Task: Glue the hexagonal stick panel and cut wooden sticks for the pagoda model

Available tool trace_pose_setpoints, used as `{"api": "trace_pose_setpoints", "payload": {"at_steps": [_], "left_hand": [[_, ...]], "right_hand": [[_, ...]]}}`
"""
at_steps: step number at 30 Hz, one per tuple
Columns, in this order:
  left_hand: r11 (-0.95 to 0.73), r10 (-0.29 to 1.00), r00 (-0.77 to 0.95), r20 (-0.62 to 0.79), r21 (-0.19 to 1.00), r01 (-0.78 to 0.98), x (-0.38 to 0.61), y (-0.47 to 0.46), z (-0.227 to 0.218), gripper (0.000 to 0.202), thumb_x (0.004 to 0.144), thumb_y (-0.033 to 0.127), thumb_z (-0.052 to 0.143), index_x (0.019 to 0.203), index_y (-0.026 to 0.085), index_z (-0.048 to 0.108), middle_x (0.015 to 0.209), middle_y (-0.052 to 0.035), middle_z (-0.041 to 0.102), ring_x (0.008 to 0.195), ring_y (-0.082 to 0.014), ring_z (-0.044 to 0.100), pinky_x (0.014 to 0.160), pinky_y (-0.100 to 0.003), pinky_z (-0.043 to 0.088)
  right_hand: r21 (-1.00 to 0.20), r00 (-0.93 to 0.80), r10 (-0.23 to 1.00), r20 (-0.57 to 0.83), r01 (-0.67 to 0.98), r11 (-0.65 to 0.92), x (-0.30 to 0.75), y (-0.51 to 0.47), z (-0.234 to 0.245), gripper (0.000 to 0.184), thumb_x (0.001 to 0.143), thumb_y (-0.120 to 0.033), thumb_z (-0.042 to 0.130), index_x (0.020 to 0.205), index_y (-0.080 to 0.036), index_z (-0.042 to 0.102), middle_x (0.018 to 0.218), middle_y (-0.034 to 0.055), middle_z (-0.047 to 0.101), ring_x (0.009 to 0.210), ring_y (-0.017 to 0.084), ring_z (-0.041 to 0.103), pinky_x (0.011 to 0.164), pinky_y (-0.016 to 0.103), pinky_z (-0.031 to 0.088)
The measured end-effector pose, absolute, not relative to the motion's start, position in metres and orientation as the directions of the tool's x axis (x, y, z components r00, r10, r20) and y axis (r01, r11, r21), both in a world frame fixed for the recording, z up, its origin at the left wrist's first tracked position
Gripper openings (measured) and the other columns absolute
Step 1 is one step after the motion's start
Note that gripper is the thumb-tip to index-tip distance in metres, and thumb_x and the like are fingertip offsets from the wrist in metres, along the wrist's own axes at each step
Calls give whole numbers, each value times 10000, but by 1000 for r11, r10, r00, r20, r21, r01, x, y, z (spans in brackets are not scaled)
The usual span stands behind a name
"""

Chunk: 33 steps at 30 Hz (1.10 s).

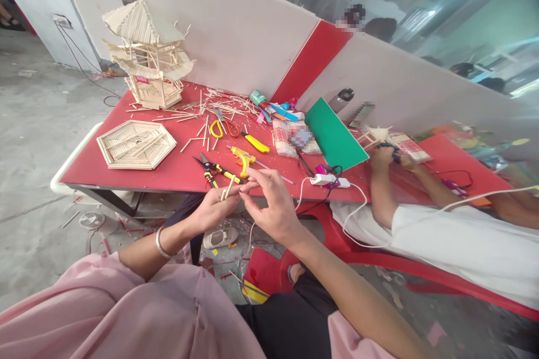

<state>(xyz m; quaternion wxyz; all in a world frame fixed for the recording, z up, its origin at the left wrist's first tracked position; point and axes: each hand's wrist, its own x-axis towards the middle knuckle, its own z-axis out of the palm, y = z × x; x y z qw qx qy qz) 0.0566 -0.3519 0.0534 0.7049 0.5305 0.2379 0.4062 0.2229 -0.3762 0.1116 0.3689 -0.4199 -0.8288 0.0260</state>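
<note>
A smooth pale partition (pixel 236 33) with a red stripe stood behind your red table (pixel 86 171), its flat top flecked with scraps. To your right, a co-worker in a white garment (pixel 458 241) had both arms at the neighbouring part of the bench. At your far left rose a tiered stick pagoda (pixel 145 22), its ribbed roofs sloping to a spike, and a flat, stiff green board (pixel 337 134) leaned toward the table's right end. Nearer lay a hexagonal panel (pixel 137 148) of pale wooden sticks set in nested rings. Your left hand (pixel 213 210) was curled around a few short sticks (pixel 229 186), thin and straight, above the table's front edge; your right hand (pixel 275 205) met its fingertips, thumb and fingers bent together, though you cannot tell whether they pinched anything. A white power strip (pixel 329 180) sat to the right, its cable looping off. Just beyond your hands, black-and-yellow pliers (pixel 206 171) and a yellow plastic glue gun (pixel 243 160) stood between you and the scattered loose sticks (pixel 227 106).
</note>
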Motion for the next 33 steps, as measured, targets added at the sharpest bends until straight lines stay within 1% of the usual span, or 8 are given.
{"api": "trace_pose_setpoints", "payload": {"at_steps": [7, 12, 15, 18, 20, 23, 28, 33], "left_hand": [[-22, 844, 522, 121, 981, -191, 55, -352, 53, 518, 898, 466, 570, 1223, 84, 696, 567, 63, 340, 544, -82, 253, 511, -210, 240], [-110, 872, 466, 152, 987, -116, 54, -353, 60, 424, 863, 465, 607, 1029, 102, 752, 576, 32, 448, 598, -109, 368, 557, -209, 319], [-105, 881, 452, 142, 989, -106, 54, -353, 60, 392, 843, 474, 630, 896, 103, 743, 577, 26, 459, 613, -115, 401, 571, -208, 339], [-87, 888, 442, 127, 990, -110, 55, -353, 60, 370, 830, 470, 649, 853, 109, 730, 580, 23, 465, 620, -118, 416, 572, -207, 343], [-73, 888, 443, 121, 989, -125, 55, -353, 59, 361, 834, 457, 650, 877, 109, 735, 584, 22, 472, 616, -116, 413, 565, -208, 338], [-25, 875, 471, 113, 982, -189, 55, -351, 56, 394, 852, 450, 639, 993, 97, 743, 563, 33, 453, 574, -98, 370, 534, -205, 309], [100, 847, 527, 64, 955, -278, 56, -349, 49, 552, 895, 488, 598, 1210, 41, 673, 503, 90, 312, 477, -62, 228, 461, -208, 190], [101, 835, 548, 61, 960, -261, 55, -349, 45, 569, 914, 501, 560, 1212, 25, 650, 516, 103, 268, 481, -57, 200, 465, -212, 170]], "right_hand": [[-325, -384, 719, 579, 700, 636, 221, -377, 112, 645, 940, -94, 540, 1487, -360, 325, 1089, 47, 601, 990, 185, 660, 973, 409, 572], [-267, -418, 682, 601, 699, 663, 218, -377, 114, 623, 948, -69, 501, 1485, -333, 330, 1019, 49, 572, 951, 189, 642, 934, 404, 575], [-255, -417, 678, 606, 705, 662, 217, -377, 113, 627, 945, -61, 493, 1492, -317, 324, 1015, 52, 563, 951, 189, 635, 902, 387, 577], [-262, -413, 689, 596, 711, 653, 217, -377, 112, 640, 942, -62, 489, 1500, -322, 314, 998, 47, 566, 922, 186, 628, 879, 379, 576], [-265, -413, 690, 595, 710, 653, 216, -377, 112, 644, 936, -61, 493, 1499, -321, 319, 967, 40, 576, 905, 189, 619, 875, 383, 573], [-263, -407, 684, 606, 708, 655, 216, -377, 112, 636, 929, -61, 508, 1489, -309, 337, 921, 30, 588, 875, 190, 611, 858, 379, 572], [-274, -389, 688, 613, 712, 647, 216, -377, 113, 606, 930, -65, 521, 1466, -298, 363, 900, 23, 597, 868, 187, 630, 862, 377, 578], [-303, -387, 679, 623, 681, 666, 216, -375, 113, 586, 942, -69, 536, 1449, -319, 381, 953, 26, 611, 903, 179, 653, 892, 391, 580]]}}
